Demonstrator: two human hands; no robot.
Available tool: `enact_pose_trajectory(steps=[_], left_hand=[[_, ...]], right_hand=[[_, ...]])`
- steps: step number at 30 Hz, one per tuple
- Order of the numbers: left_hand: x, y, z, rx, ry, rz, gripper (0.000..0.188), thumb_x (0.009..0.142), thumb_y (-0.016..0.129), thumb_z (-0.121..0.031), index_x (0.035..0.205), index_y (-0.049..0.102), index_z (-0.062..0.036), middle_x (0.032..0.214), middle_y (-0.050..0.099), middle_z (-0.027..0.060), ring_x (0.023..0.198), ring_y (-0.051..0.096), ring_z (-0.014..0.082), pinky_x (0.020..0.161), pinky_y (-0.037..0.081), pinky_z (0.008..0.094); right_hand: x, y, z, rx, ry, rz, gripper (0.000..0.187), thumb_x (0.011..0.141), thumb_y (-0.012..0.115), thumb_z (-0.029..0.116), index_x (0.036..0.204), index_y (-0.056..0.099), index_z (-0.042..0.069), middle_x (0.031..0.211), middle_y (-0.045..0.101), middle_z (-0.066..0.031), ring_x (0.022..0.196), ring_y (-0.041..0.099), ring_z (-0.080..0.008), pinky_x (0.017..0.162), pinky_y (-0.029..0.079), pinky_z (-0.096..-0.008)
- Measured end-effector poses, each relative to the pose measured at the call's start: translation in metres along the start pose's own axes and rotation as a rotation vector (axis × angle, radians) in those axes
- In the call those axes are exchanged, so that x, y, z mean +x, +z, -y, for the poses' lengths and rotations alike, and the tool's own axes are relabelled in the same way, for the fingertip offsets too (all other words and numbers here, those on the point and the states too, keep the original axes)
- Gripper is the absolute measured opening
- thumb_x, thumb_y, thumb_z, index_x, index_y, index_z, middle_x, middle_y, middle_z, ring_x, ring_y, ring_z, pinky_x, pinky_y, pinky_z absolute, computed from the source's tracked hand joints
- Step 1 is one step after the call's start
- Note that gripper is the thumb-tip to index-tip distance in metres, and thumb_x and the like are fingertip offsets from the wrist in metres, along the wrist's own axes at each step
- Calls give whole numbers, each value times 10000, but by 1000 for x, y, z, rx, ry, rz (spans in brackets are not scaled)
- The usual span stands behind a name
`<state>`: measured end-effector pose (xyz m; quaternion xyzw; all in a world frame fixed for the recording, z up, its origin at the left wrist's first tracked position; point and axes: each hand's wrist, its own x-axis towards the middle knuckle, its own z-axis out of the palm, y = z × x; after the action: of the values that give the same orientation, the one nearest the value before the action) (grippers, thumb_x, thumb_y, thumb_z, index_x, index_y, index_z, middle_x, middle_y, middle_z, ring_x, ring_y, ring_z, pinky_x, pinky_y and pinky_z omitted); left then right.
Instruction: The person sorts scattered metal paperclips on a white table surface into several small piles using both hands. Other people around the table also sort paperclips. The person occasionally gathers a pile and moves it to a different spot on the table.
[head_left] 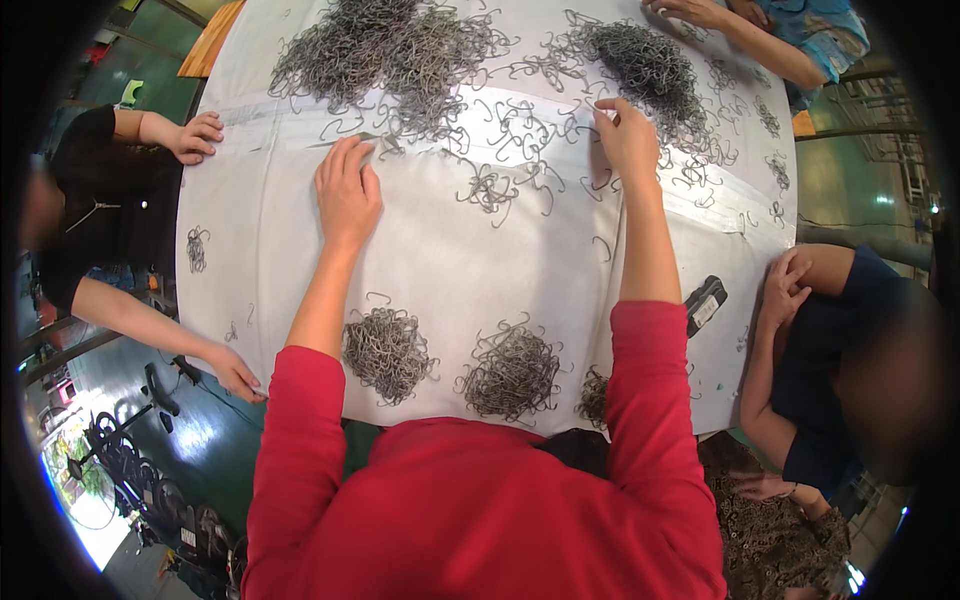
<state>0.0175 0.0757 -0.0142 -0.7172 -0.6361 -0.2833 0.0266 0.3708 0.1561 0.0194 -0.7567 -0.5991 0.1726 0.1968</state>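
Grey metal S-shaped wire hooks lie in heaps on a white-covered table (480,255). My left hand (348,195) rests palm down, fingers stretched out, its tips at the near edge of the large far heap of hooks (345,55). Over to the right, my right hand (630,145) hovers above loose hooks, its fingers loosely bent and apart, beside a second far heap (650,70). Between my hands lie scattered hooks (520,130). Closer to me are small piles of hooks, one at the left (388,355), one in the middle (512,370), and another partly behind my right sleeve (595,397).
A black handheld device (705,305) lies right of my right forearm. At the left edge, a person in black has both hands (198,138) on the table. Another person's arm (785,300) leans along the right edge; a third person's hand (690,10) reaches over hooks at the far right.
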Motion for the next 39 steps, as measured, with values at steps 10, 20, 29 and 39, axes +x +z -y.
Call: enact_pose_trajectory(steps=[10, 20, 29, 39], left_hand=[[-3, -1, 2, 7, -23, 6, 264, 827, 499, -93, 1079, 581, -87, 1207, 543, 73, 1204, 449, 252, 1015, 312, 412], [0, 3, 3, 3, -8, -15, 257, 827, 505, -102, 1071, 588, -93, 1194, 551, 70, 1198, 459, 256, 1012, 316, 412], [-1, 2, 2, -19, -19, -16, 255, 821, 515, -100, 1066, 587, -93, 1189, 553, 66, 1196, 461, 249, 1012, 316, 411], [-1, 3, 5, -19, -4, -20, 261, 805, 527, -96, 1060, 580, -76, 1178, 553, 83, 1183, 465, 265, 1003, 323, 420]], right_hand=[[-31, -18, 14, 419, -68, 417, 241, 851, 623, 230, 1011, 688, 61, 670, 513, 51, 573, 378, -55, 511, 302, -221], [-97, -6, 8, 344, 62, 216, 208, 802, 625, 208, 924, 681, 50, 576, 513, -27, 534, 456, -117, 528, 389, -290], [-117, 13, 54, 237, -174, 438, 235, 800, 607, 264, 973, 688, 128, 661, 606, -88, 646, 593, -257, 635, 469, -369], [-113, 15, 48, 293, -78, 401, 462, 810, 587, 194, 1270, 544, 185, 590, 506, -72, 560, 503, -215, 607, 432, -350]])
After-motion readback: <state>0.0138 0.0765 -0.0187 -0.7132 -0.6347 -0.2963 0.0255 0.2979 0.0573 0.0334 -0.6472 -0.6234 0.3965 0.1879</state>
